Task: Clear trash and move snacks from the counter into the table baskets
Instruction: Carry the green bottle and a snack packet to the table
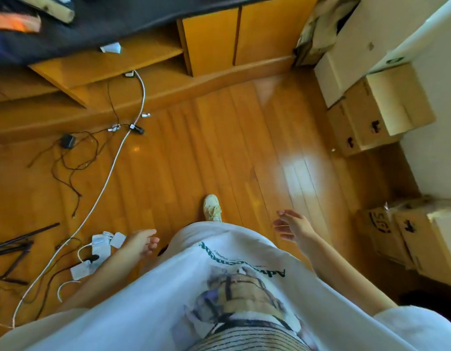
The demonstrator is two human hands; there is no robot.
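Hanging apparently empty, both hands [143,243] [291,224] above glossy wooden planks [219,148]

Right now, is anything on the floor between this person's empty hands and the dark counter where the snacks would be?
Both hands, left hand and right hand, hold nothing. Loose cables lie on the floor left of the path to the counter; the boards straight ahead look bare. No baskets are in view.

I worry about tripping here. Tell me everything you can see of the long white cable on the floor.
The long white cable looks like a smooth, round plastic-sheathed cord. It starts at a small plug under the wooden shelf unit, arcs down, then runs diagonally across the wooden floor toward the lower left edge of the view. It lies slack and flat, crossing thin black wires near a small black connector.
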